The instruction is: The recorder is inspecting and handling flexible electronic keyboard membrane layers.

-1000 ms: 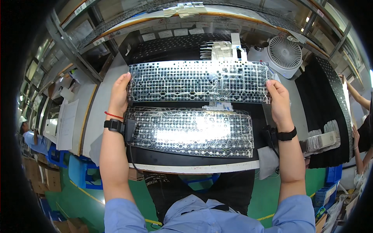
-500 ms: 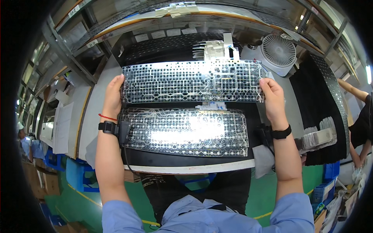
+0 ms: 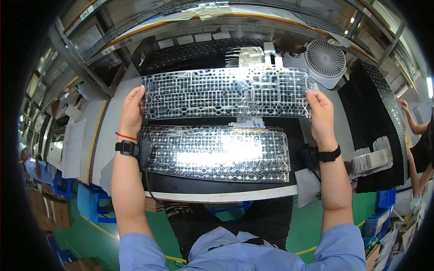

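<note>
Between my two hands I hold up a long, clear keyboard membrane sheet (image 3: pixel 221 92) patterned with silvery traces and rows of dots. My left hand (image 3: pixel 132 106) pinches its left edge, and my right hand (image 3: pixel 321 110) pinches its right edge. A flat connector tail sticks up from the sheet's top edge. Nearer to me, a stack of similar membrane sheets (image 3: pixel 266 167) lies on the black mat (image 3: pixel 217 186), with strong glare across its middle. A small white-and-blue tab (image 3: pixel 246 122) shows between the held sheet and the stack.
A white fan (image 3: pixel 326 61) stands at the back right. Behind the held sheet sits a bundle of pale strips (image 3: pixel 251 55). On the right, a stack of small pale pieces (image 3: pixel 373 158) lies on black cloth. A shelf (image 3: pixel 217 22) spans the back. Another person's arm (image 3: pixel 416 122) shows far right.
The held sheet has risen slightly and shifted a little to the right, and its pattern looks paler. My right hand has moved slightly right. Both hands keep their grip.
</note>
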The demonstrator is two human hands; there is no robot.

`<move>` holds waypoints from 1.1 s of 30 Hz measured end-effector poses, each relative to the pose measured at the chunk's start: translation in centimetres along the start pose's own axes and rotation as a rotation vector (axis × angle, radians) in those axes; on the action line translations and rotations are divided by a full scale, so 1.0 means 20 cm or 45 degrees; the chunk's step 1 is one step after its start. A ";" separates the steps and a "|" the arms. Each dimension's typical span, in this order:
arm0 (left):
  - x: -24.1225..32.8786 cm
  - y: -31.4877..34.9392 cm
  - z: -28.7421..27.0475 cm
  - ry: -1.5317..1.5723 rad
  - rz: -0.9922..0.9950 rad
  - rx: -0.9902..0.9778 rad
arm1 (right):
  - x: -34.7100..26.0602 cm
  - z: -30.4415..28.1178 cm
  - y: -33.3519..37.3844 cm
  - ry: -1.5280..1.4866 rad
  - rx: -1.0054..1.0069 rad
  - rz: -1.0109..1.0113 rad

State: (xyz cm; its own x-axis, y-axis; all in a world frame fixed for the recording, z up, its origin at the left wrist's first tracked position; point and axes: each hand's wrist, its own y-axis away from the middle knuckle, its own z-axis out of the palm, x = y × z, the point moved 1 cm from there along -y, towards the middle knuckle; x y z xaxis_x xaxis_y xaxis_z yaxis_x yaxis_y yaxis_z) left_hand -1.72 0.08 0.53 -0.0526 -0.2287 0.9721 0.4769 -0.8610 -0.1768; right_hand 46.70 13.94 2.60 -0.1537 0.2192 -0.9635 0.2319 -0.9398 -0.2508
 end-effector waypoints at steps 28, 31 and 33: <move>0.02 0.01 0.00 0.247 -0.062 0.100 | -0.05 0.05 0.02 0.003 0.039 -0.289; 0.04 0.01 0.06 0.272 -0.016 0.174 | -0.05 0.04 0.01 0.033 0.069 -0.263; 0.06 0.02 0.10 0.266 0.039 0.209 | -0.04 0.03 0.01 0.097 0.013 -0.150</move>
State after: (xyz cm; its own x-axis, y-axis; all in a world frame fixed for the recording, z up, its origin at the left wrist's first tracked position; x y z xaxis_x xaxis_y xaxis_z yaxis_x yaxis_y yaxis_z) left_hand 0.14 0.32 1.90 -0.2077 -0.3570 0.9107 0.6160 -0.7709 -0.1618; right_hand 46.34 13.46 3.28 -0.1056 0.3468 -0.9320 0.2067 -0.9091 -0.3617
